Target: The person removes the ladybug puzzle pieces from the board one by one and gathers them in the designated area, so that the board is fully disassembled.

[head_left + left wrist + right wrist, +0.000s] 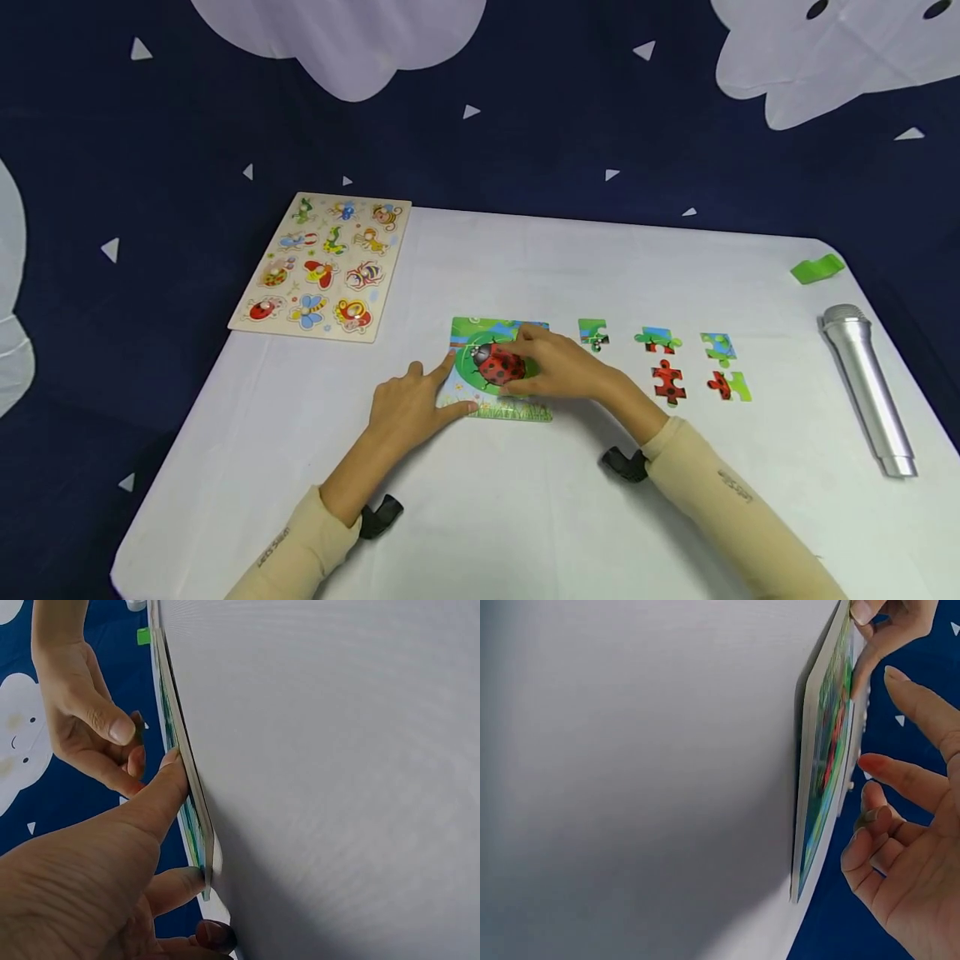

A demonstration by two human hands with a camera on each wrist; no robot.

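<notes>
A square ladybug jigsaw board lies on the white table. My left hand steadies its near left corner, index fingertip on the left edge and thumb on the near edge. In the left wrist view, the left hand has thumb and index finger against the board's thick side. Over the right half of the board is my right hand, thumb and index finger spread above the red ladybug. The right wrist view shows this right hand just off the picture surface, its other fingers loosely bent.
Several loose jigsaw pieces lie right of the board. A wooden insect peg puzzle sits at the back left. At the right edge are a silver microphone and a green strip. Dark patterned cloth surrounds the table.
</notes>
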